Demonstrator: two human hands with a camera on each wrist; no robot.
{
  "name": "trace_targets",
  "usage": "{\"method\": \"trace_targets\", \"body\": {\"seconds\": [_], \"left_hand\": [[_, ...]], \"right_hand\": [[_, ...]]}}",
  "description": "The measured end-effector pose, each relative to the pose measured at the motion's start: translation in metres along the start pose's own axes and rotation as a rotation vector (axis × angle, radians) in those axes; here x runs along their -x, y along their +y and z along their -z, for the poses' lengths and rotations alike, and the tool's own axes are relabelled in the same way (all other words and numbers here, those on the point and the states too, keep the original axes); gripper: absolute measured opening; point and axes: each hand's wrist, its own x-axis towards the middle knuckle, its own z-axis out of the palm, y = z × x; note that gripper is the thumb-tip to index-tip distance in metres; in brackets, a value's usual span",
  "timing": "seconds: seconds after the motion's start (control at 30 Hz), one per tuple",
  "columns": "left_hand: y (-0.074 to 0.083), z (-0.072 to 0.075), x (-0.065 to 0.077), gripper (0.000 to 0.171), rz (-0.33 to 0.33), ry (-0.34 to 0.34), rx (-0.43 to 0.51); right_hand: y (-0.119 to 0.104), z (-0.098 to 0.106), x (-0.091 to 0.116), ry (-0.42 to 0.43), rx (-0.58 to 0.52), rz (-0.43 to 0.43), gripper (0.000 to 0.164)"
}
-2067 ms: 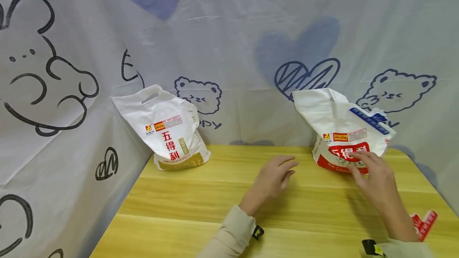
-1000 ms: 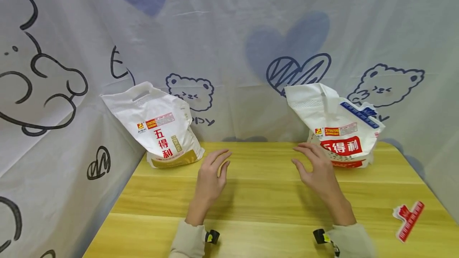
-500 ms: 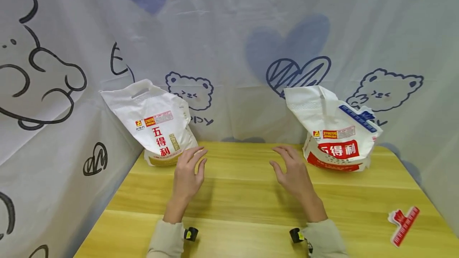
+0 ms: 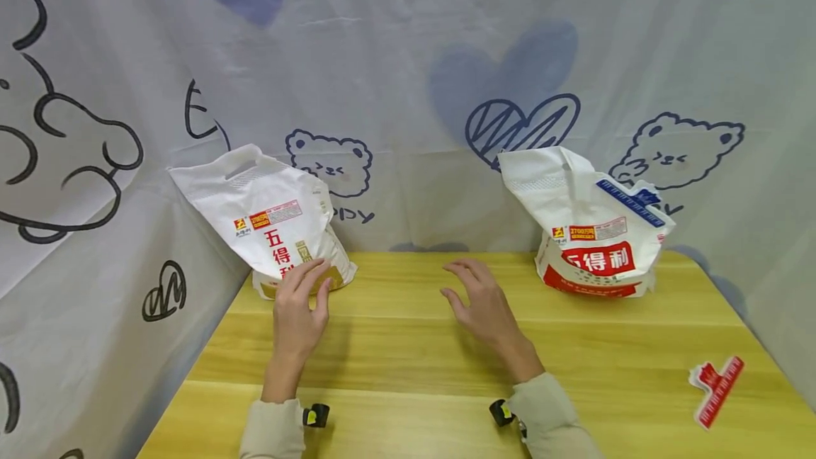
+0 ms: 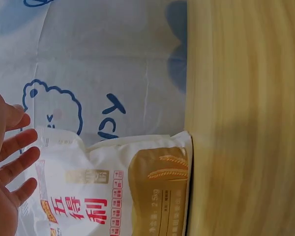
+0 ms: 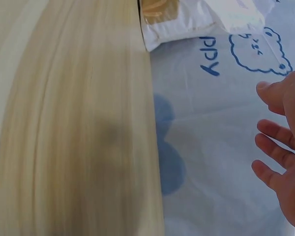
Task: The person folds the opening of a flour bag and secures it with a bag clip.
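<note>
Gold bag: white, gold-based bag (image 4: 258, 197) on the desk (image 4: 408, 367), far left corner; handle slot at top, upper part slumped left.
Left grip: left grip (image 4: 298, 310) just before the gold bag's lower front, fingers loosely bent and apart, thumb held off them. Head view has fingertips overlapping the bag; contact cannot be told.
Right grip: right grip (image 4: 484, 307) above the desk between the bags, fingers spread and softly curved, thumb apart; well right of the gold bag, nearer the red one.
Red bag: white bag with red print (image 4: 589, 232), back right, beyond the right grip; top leaning left.
Blue clip: blue clip (image 4: 631, 202) fixed slantwise across the red bag's upper right corner.
Red clip: red clip (image 4: 720, 392) lying on the desk near its right edge, well apart from the right grip.
In the way: left grip hides some of the gold bag's lower lettering from the head view.
Back edge: cloth (image 4: 408, 76) with bears and hearts rises right behind both bags.
Side edges: left edge slants out toward the viewer; far right corner rounded, just past the red bag.
Room: bare boards between the bags, running forward between the forearms.
</note>
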Motion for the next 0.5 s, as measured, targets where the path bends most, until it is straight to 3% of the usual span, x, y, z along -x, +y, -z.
{"method": "trace_targets", "body": {"seconds": [0.27, 0.5], "left_hand": [[-0.015, 0.023, 0.000, 0.027, 0.053, 0.025, -0.064], [-0.033, 0.034, -0.006, 0.030, 0.053, 0.018, -0.103]], "right_hand": [[-0.015, -0.027, -0.008, -0.035, -0.022, 0.056, 0.040], [-0.029, -0.052, -0.021, -0.055, -0.049, 0.092, 0.040]]}}
